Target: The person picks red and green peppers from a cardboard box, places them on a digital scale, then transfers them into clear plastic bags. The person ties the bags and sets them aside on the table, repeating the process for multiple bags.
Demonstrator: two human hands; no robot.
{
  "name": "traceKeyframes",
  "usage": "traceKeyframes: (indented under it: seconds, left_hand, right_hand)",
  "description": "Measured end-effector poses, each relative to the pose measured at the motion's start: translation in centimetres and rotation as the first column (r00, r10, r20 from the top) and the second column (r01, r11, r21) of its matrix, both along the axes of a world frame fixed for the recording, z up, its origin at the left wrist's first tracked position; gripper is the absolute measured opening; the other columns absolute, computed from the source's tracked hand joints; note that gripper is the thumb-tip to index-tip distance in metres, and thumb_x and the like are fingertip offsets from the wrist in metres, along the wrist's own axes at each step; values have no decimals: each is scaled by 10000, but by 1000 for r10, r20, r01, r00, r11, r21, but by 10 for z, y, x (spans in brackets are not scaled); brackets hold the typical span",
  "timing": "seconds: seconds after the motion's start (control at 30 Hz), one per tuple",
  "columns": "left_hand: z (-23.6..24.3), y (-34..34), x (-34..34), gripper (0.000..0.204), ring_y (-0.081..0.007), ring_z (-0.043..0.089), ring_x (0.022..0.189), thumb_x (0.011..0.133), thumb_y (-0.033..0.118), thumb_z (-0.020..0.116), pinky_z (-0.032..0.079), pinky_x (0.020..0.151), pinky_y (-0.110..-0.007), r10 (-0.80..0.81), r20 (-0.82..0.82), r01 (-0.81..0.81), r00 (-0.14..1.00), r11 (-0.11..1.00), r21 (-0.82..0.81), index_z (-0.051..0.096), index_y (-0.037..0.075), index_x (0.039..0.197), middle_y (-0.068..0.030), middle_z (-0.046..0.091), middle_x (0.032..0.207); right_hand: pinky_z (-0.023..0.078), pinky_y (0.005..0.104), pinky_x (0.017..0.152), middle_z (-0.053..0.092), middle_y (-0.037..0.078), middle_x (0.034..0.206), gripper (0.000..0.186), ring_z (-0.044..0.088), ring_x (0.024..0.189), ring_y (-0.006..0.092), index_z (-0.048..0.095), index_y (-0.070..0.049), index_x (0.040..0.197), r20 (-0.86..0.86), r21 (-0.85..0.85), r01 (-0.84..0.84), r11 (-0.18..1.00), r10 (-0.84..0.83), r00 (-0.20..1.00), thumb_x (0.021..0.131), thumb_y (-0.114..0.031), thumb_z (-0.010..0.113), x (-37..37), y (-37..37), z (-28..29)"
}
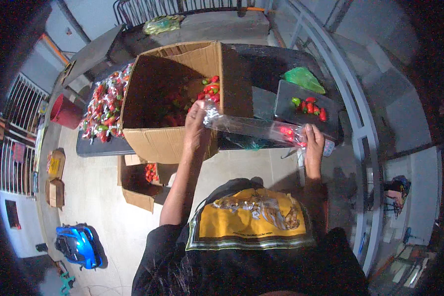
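A long clear plastic bag point(249, 127) is stretched between my two hands, above the near edge of the black table. My left hand point(196, 117) pinches its crumpled end at the front of an open cardboard box point(155, 143). The other end is gripped by my right hand point(313, 140), in front of a digital scale point(279, 103) whose lit red display shows through the plastic. Several red peppers and a green one, a small pile of peppers point(311, 106), lie on the scale's tray. More red and green peppers point(211, 90) show inside the box, whose depth is dark.
Many filled clear bags of peppers point(103, 106) are heaped left of the box. A green plastic bag point(303, 79) lies behind the scale. Beneath the table sits a smaller cardboard box point(135, 195) with peppers. A red bin point(65, 112) and a blue object point(78, 246) stand at left.
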State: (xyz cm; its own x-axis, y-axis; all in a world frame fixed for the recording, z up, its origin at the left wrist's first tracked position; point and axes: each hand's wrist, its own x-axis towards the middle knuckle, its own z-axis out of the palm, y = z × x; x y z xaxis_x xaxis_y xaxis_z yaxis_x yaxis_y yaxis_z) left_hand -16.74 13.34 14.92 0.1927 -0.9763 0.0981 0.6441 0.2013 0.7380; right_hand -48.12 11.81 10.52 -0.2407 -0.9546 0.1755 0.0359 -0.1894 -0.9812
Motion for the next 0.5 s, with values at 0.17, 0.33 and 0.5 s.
traceKeyframes:
  seconds: [0.17, 0.33, 0.5]
  left_hand:
    - [0, -8, -7, 175, -116, 574, 752, 863, 142, 590, 484, 681, -252, -59, 47, 62, 997, 996, -70, 550, 63, 1015, -19, 595, 884]
    - [-7, -7, -26, 96, -70, 528, 774, 861, 81, 583, 421, 690, -212, -53, -25, 54, 998, 998, 31, 578, 54, 954, 6, 584, 893]
    - [-1, -7, -41, 70, -69, 531, 708, 853, 90, 601, 431, 658, -224, -35, 133, 25, 990, 997, 77, 567, 52, 901, 8, 597, 816]
  right_hand:
    - [338, 174, 614, 510, -46, 763, 65, 437, 673, 38, 570, -29, 843, -54, -14, -77, 997, 77, 996, 860, -90, 583, -8, 9, 0]
    - [400, 216, 722, 551, -5, 869, 187, 509, 796, 79, 554, -43, 997, -156, -33, -16, 999, 11, 988, 821, -62, 611, -33, 6, -7]
    - [423, 294, 795, 541, 55, 1035, 379, 518, 929, 146, 484, -65, 1151, -544, -441, 404, 802, -596, 591, 797, -77, 618, -15, 14, 45]
